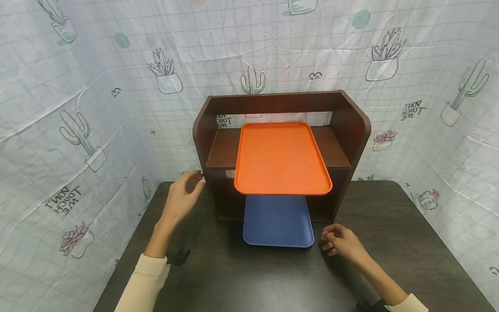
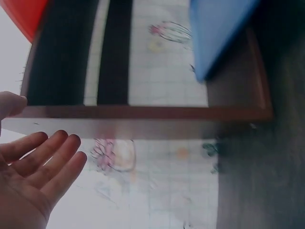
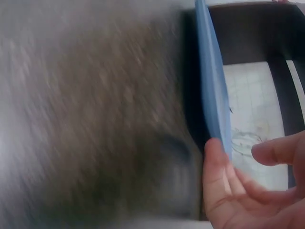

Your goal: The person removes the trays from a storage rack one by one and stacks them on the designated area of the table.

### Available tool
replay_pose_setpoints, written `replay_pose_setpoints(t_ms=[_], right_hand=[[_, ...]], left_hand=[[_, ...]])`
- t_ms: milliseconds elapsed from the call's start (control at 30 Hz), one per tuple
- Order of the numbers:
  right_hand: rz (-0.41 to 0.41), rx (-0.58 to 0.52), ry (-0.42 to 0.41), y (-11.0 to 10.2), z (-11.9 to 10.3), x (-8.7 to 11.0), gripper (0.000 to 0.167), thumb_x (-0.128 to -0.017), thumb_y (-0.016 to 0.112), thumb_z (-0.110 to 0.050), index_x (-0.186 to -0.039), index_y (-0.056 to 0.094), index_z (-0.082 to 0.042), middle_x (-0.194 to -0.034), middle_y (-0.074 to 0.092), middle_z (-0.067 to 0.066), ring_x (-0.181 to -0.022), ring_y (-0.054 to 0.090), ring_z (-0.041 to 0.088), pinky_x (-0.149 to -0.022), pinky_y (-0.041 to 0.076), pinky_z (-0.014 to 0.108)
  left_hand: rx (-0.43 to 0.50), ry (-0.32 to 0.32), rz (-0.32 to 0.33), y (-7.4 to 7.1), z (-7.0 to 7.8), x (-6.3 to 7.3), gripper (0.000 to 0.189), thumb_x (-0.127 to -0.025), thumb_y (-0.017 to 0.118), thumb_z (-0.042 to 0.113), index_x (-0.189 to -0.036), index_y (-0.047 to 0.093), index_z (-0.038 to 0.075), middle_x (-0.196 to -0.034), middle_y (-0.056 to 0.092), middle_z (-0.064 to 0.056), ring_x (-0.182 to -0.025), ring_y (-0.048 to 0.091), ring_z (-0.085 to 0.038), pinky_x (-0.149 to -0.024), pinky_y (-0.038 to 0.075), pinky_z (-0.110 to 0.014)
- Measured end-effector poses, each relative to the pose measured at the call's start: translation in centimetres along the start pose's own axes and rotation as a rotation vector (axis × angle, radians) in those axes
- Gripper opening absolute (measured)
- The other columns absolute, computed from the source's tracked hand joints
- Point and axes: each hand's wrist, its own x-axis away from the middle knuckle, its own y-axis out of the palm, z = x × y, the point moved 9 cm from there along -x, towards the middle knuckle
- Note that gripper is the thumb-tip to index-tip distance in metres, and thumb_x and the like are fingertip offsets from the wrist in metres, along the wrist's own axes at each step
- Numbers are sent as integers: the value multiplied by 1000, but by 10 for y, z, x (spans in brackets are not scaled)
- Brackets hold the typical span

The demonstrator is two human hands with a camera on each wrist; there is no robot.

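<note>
A dark brown two-level wooden shelf (image 1: 269, 99) stands at the back of the table. An orange tray (image 1: 280, 160) lies on its upper level and juts out over the front. Below, a blue tray (image 1: 278, 221) sticks out of the lower level onto the table side. My left hand (image 1: 183, 195) is beside the shelf's left panel, thumb and fingers apart; in the left wrist view the thumb is close to the panel's edge, and contact is unclear. My right hand (image 1: 343, 242) is just right of the blue tray's front corner, its fingertips (image 3: 215, 145) near the tray's edge, nothing gripped.
The dark table (image 1: 249, 277) extends in front of the shelf and to both sides. A white grid-patterned cloth (image 1: 128, 86) with cactus drawings hangs behind and along both sides.
</note>
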Motion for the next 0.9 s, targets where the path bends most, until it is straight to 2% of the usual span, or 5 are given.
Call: replay_pose_setpoints(t_ms=[200,367,633,800,900], right_hand=[[16,-41,55,20,8,-2,41,-109,57,-10,-136,46,18,-116,68,30,-86,76,25,-74,69,36],[12,-152,80,29,9,-5,46,-109,54,-6,-140,37,23,-119,63,33,-85,78,26,-78,69,36],[-96,-377,178,46,16,-3,47,-109,50,-7,-139,32,25,-107,69,28,-83,78,21,-79,68,32],[-175,-483,183,57,14,-2,51,-110,50,-8,-140,30,28,-115,62,27,-97,79,27,-87,67,31],[-218,-536,182,64,14,-2,45,-111,46,-7,-136,32,27,-119,58,26,-104,78,30,-95,65,33]], left_hand=[[147,-26,-9,3,11,-10,59,-106,68,36,-152,54,2,-148,62,-21,-130,68,-40,-107,59,-54],[198,-51,10,6,14,-19,64,-105,70,38,-155,50,3,-151,60,-23,-136,64,-41,-111,57,-53],[189,-71,16,12,15,-27,62,-105,70,36,-154,51,2,-152,59,-24,-137,63,-42,-111,57,-51],[209,-73,16,15,15,-31,61,-106,68,38,-154,51,4,-153,59,-22,-139,62,-40,-115,55,-50],[215,-74,18,16,14,-33,61,-106,68,38,-154,51,4,-152,59,-22,-139,61,-39,-116,54,-49]])
